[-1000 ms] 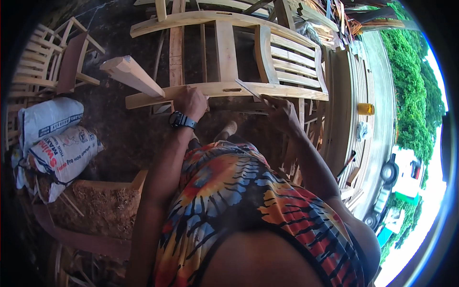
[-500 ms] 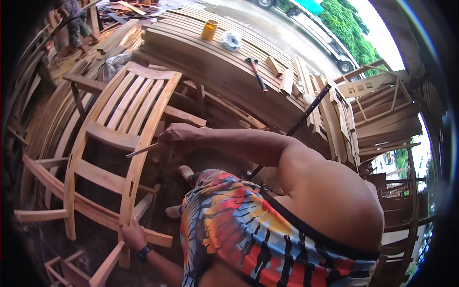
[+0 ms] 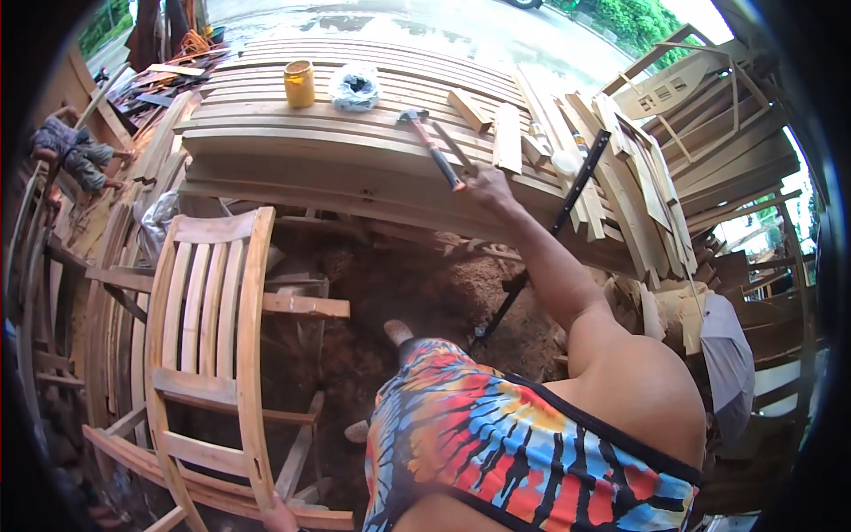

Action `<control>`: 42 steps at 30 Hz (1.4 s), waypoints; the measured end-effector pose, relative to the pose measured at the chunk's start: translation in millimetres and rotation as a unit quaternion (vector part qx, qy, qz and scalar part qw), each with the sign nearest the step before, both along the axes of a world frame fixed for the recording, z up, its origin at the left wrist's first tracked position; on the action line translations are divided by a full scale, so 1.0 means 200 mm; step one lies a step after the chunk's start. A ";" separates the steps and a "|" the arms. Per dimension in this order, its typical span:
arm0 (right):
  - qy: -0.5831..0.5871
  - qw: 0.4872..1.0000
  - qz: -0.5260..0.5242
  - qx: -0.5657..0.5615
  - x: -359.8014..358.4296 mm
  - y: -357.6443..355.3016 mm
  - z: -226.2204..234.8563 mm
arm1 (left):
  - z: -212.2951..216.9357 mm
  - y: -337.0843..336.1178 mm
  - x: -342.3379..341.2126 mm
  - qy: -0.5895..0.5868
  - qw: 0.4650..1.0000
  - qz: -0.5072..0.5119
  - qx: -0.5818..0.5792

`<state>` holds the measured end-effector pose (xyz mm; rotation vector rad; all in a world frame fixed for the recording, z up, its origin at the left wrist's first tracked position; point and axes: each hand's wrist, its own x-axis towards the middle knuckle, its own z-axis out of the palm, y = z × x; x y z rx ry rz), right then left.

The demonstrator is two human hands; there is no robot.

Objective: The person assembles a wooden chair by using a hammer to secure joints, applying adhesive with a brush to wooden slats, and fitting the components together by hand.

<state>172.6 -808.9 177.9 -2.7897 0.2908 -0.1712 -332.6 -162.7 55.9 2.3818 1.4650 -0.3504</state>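
Observation:
A wooden chair frame point(image 3: 250, 355) with a slatted back stands at my left. My left hand point(image 3: 280, 516), cut off by the lower edge, is closed on the lower part of its near upright. My right arm reaches out to a stack of planks point(image 3: 292, 146). My right hand point(image 3: 490, 188) is closed around a thin, flat stick-like tool point(image 3: 454, 147), whose exact kind I cannot make out. Beside it on the planks lies a claw hammer point(image 3: 432, 151) with a red and black handle, its end close to my fingers.
A yellow can point(image 3: 300, 84) and a clear plastic bundle point(image 3: 355, 86) sit on the planks, with short wood blocks point(image 3: 507, 139) to the right. A black bar point(image 3: 581, 182) slants up beside my right arm. Another person point(image 3: 75, 151) is at far left.
My right hand has swung from beside the chair out to the plank stack, carrying the thin tool. My view has shifted; the left hand stays on the chair frame.

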 end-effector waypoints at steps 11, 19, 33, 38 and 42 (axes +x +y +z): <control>-0.071 0.977 0.091 0.180 0.84 -0.42 -0.19 | 0.24 -1.08 1.12 -0.094 0.957 0.054 -0.267; -0.127 0.963 0.232 -0.043 1.37 0.00 0.28 | 0.19 -1.01 1.20 -0.043 0.989 -0.023 -0.143; -0.066 0.848 0.351 -0.392 2.42 1.20 0.56 | 0.09 -0.95 1.59 -0.054 0.980 0.002 -0.192; -0.015 0.824 0.355 -0.441 2.70 1.41 0.34 | 0.05 -0.77 1.63 -0.060 0.978 0.025 -0.199; 0.024 0.811 0.395 -0.430 2.77 1.48 0.22 | 0.01 -0.61 1.61 -0.056 0.975 0.043 -0.208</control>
